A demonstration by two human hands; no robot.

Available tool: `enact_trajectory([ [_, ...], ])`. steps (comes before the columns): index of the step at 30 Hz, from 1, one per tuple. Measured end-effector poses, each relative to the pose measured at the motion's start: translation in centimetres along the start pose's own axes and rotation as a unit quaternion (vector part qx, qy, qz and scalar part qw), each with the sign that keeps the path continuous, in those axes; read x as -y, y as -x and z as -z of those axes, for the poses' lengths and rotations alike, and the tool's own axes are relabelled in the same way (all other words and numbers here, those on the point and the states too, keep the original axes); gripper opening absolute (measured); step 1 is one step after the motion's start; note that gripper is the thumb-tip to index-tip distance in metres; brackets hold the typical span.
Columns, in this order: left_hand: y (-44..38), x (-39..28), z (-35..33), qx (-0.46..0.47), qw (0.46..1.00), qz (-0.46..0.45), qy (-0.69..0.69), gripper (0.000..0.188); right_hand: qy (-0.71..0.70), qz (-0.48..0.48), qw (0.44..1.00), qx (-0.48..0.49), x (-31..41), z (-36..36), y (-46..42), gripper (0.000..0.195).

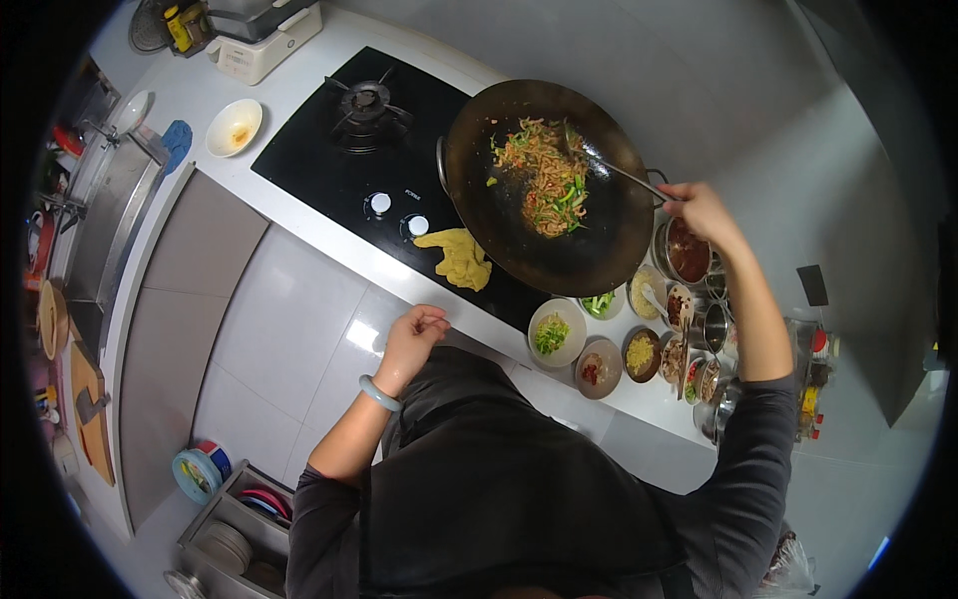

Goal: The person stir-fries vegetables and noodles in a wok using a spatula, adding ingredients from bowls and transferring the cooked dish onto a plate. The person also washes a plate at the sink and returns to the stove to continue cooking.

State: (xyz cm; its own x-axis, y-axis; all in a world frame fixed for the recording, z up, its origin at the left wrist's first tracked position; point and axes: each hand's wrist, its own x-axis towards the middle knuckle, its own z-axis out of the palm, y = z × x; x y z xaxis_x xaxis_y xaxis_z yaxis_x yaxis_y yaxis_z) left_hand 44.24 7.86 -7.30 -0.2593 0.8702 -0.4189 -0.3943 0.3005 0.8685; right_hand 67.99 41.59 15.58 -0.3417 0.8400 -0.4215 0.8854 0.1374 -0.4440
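Note:
My right hand (703,213) grips the handle of a metal ladle (617,171). Its head rests in a large dark wok (494,239) on the right side of the black gas hob. Inside the wok lies a stir-fry (550,176) of thin strips with green pieces and bits of red. My left hand (412,337), its fingers loosely curled, hangs before the counter's front edge with nothing visible in it. Closest to that hand is a crumpled yellow cloth (460,260), lying on the hob between the knobs and the wok.
Several small bowls crowd the counter right of the wok, including one with chopped greens (552,333) and one with minced yellow pieces (641,356). A pot of red-brown sauce (687,251) stands under my right forearm. Left are a bare burner (367,101) and a stained white bowl (234,129).

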Motion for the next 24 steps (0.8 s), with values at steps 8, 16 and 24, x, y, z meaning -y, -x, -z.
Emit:
enact_trajectory([
  [8,-1.2,-0.1,2.3,-0.029,0.999,0.006,0.032,0.015,0.081,-0.041,0.984,0.156,2.2,3.4,5.5,0.033],
  [16,-1.0,1.4,3.0,-0.084,0.996,0.035,0.024,0.013,0.124,-0.020,0.991,0.055,-1.0,0.0,3.6,0.030],
  [24,-0.2,3.0,3.0,-0.137,0.990,0.026,0.033,0.013,0.496,0.063,0.865,-0.047,-1.3,3.3,5.2,0.037],
])
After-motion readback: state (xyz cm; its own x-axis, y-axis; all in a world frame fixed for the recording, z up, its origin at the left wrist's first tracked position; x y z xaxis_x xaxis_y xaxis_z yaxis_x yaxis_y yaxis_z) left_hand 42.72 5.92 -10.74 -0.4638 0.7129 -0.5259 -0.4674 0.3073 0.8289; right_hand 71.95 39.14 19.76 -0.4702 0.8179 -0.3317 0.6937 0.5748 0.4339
